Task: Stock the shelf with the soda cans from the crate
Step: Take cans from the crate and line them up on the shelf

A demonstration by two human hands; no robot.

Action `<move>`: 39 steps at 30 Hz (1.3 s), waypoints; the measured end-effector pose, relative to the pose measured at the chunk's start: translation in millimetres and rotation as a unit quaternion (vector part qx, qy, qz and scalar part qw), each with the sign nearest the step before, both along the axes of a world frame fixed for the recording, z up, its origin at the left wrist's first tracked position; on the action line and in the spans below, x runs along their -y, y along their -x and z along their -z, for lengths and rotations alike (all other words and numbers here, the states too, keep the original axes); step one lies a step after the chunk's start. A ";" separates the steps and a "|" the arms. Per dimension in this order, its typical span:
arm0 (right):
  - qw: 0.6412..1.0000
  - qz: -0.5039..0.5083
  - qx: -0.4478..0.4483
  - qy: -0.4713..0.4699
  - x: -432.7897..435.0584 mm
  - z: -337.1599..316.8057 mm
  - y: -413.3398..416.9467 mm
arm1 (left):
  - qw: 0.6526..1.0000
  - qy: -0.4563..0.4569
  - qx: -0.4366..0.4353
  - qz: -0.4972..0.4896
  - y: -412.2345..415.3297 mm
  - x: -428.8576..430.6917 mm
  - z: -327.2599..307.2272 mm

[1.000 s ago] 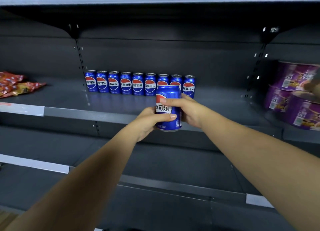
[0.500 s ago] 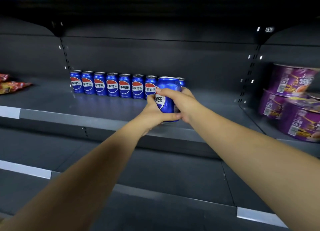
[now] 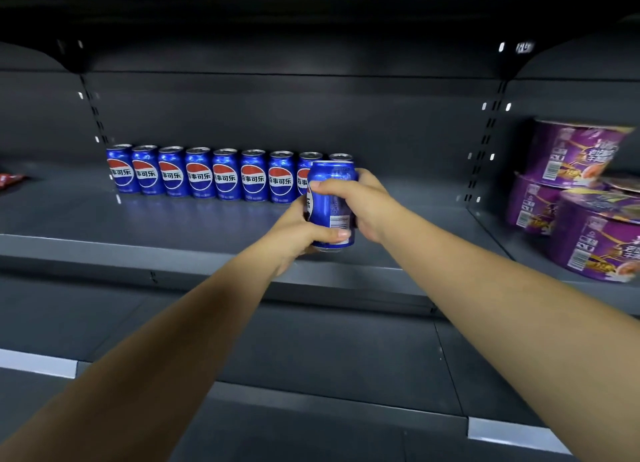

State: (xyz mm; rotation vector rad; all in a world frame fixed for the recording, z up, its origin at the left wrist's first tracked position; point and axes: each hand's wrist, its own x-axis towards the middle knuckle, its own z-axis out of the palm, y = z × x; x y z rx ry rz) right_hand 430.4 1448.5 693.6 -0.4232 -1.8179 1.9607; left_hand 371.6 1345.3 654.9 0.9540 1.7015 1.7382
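Both hands round one can

Purple lidded bowls, stacked two high, occupy the right end of the shelf. A red snack packet lies at its left edge, partly out of view.

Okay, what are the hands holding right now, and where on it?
One blue soda can: the left hand grips its lower part, the right hand its upper part.
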 end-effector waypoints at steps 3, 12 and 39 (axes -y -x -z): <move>0.999 0.030 -0.002 0.012 -7.3 0.5 -0.1 | 1.000 0.005 0.003 -0.009 -9.1 -13.6 6.2; 0.995 -0.085 -0.010 0.046 -29.6 4.6 -8.7 | 0.997 -0.023 0.073 0.011 -9.4 -21.2 8.8; 0.994 -0.094 -0.007 0.064 -48.1 26.0 -19.9 | 0.996 -0.020 0.074 0.038 -12.8 -31.8 20.0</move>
